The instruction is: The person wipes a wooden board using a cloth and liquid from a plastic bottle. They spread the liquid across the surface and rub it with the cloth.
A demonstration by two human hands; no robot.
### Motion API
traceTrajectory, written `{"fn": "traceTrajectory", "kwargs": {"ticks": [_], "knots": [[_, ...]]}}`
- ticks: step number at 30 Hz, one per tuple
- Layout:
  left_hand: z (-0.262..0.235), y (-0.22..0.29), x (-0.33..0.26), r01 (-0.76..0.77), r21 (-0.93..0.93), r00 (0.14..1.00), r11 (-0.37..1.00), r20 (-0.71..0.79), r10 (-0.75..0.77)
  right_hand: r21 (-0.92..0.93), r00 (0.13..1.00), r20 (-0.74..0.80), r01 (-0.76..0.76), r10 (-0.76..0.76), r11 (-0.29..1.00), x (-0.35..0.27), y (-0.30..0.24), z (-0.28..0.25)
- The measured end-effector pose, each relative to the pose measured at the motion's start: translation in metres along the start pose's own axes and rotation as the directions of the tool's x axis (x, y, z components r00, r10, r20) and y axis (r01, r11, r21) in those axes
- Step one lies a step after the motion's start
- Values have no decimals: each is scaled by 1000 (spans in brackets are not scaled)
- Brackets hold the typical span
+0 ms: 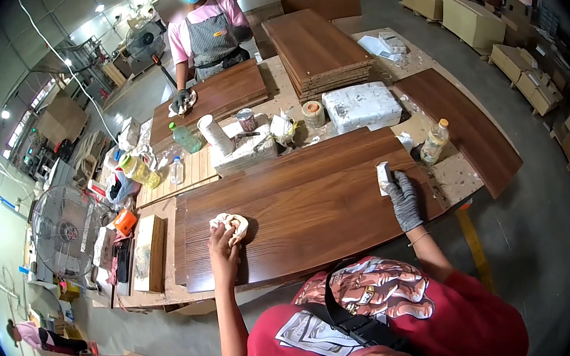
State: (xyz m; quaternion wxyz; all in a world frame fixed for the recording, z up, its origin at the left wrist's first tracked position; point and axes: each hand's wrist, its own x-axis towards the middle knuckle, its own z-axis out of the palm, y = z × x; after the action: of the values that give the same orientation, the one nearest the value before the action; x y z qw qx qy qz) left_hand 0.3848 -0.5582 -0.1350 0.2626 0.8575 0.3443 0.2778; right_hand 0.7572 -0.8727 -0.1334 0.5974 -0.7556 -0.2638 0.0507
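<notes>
A crumpled rag is gripped in the left hand and pressed onto the brown panel, left of its middle — the panel lies along the worktop's near edge. Beyond it, a white block and a tape roll are seen mid-worktop. A small white piece is held against the panel's right end by the gloved right hand, fingers closed on it — a bottle stands just past.
</notes>
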Motion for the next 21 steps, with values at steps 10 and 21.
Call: {"fn": "traceTrajectory", "kwargs": {"ticks": [10, 21], "knots": [[-20, -8, -18, 53, 85, 998, 995, -38, -50, 213, 997, 80, -22, 5, 977, 6, 18, 12], [-28, -5, -26, -16, 245, 998, 969, -50, 29, 151, 982, 174, -97, 70, 984, -15, 18, 67]]}}
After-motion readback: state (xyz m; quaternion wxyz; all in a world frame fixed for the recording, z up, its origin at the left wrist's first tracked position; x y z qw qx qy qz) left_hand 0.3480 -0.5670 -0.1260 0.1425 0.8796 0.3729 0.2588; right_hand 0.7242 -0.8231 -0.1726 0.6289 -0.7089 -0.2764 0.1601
